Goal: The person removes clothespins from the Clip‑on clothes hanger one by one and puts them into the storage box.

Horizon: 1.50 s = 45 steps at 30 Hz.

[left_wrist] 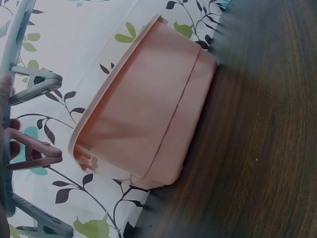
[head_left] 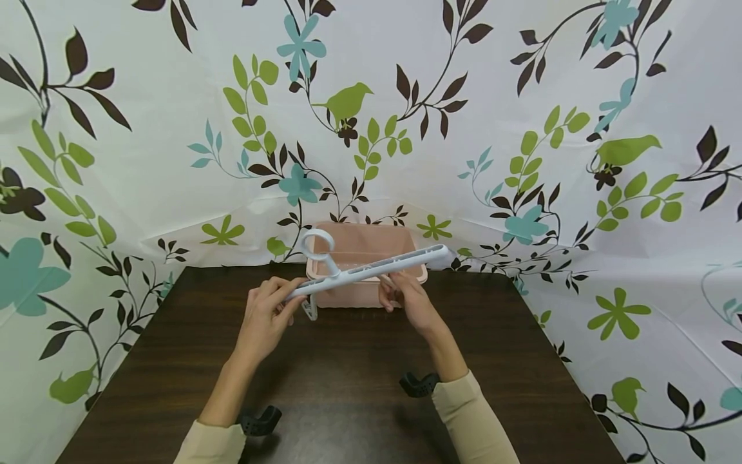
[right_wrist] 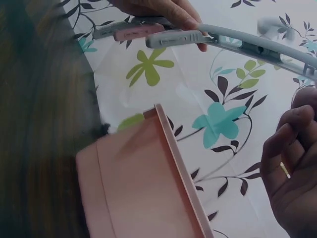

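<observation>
A pale clip hanger [head_left: 371, 269] with a ring-shaped hook [head_left: 317, 240] is held tilted above the table, its right end higher. My left hand [head_left: 265, 314] grips its lower left end, thumb on the near side. Beside those fingers several clips hang from the bar, among them a pink clip [left_wrist: 34, 151] and a whitish clip [left_wrist: 37, 88]. My right hand [head_left: 410, 301] is at the bar right of the hook, fingers curled beneath it. In the right wrist view its fingers [right_wrist: 285, 144] show bent, while the contact with the bar is cut off at the frame edge.
Behind the hanger a pink plastic bin [left_wrist: 143, 104] stands at the far edge of the dark wooden table [head_left: 348, 380]. A white cloth [head_left: 406, 161] printed with leaves, flowers and birds hangs around the back and sides. Black wrist bands [head_left: 261, 422] jut inward from both forearms.
</observation>
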### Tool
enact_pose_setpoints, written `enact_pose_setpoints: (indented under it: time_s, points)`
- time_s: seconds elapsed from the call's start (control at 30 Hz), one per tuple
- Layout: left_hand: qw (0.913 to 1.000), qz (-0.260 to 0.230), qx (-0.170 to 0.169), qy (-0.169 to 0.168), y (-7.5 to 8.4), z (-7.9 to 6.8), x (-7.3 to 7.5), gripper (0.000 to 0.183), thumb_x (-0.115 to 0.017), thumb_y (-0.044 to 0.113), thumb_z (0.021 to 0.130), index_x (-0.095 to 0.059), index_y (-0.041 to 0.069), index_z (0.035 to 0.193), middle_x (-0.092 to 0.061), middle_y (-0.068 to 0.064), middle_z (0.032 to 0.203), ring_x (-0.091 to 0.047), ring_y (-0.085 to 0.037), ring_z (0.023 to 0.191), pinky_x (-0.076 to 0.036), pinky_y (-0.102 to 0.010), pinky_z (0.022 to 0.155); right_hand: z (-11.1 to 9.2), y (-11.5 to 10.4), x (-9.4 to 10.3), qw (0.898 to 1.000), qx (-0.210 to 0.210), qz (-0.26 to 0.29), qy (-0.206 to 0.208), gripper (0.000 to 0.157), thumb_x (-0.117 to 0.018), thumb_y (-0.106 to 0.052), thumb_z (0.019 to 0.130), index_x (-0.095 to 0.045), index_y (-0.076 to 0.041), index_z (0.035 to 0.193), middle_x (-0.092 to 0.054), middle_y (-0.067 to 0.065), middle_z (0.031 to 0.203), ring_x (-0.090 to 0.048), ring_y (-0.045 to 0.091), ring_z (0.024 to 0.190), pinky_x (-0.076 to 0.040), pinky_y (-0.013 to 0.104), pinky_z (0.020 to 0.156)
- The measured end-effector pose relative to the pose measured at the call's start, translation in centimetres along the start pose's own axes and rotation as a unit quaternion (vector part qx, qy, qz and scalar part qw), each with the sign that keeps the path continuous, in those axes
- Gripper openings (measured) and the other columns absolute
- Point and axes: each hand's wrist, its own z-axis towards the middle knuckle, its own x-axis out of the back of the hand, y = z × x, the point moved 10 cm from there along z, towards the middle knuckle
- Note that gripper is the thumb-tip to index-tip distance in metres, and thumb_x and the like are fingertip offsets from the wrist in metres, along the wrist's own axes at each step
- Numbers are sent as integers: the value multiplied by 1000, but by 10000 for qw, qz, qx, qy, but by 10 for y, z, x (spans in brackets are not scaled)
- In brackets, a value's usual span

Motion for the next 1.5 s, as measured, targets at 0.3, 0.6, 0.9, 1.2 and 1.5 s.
enact_pose_setpoints:
  time_s: [0.3, 0.6, 0.9, 1.2, 1.5]
  points:
    - [10000, -25, -15, 87, 1, 2, 2, 42, -82, 5, 94, -77, 16, 134, -64, 2, 107, -59, -16, 84, -30, -45, 99, 1, 1, 2, 9980, 12, 619, 130, 57, -30, -35, 119, -38, 5, 80, -45, -1, 61, -43, 14, 54, -38, 29, 58]
    - [9997, -182, 51, 149, -1, 3, 6, 44, -81, 4, 94, -77, 20, 135, -65, 2, 107, -57, -15, 92, -30, -45, 98, 0, 4, 4, 9982, 75, 561, 207, 52, -29, -31, 119, -56, -3, 86, -50, -1, 66, -47, 12, 58, -41, 28, 59]
    - [9994, -302, 91, 157, -2, 3, 8, 44, -80, 3, 94, -77, 20, 135, -64, 3, 105, -57, -17, 91, -30, -45, 99, 1, 6, 11, 9987, 86, 299, 408, 50, -40, -31, 119, -64, 13, 122, -52, 4, 73, -46, 15, 62, -41, 25, 60]
    - [9994, -276, 144, 137, -5, 3, 8, 44, -80, 4, 95, -76, 20, 136, -64, 3, 105, -58, -21, 91, -30, -45, 99, 14, 20, 28, 9930, -639, 254, 965, 46, -42, -32, 116, -68, 5, 119, -58, 3, 85, -51, 14, 71, -45, 27, 67]
    - [9992, -308, 233, 41, -7, 2, 5, 43, -79, 6, 96, -76, 19, 137, -64, 3, 107, -56, -12, 90, -29, -45, 99, 28, 27, 41, 9845, -1031, -394, 1360, 46, -42, -30, 118, -57, -9, 156, -60, 12, 90, -51, 17, 76, -39, 27, 65]
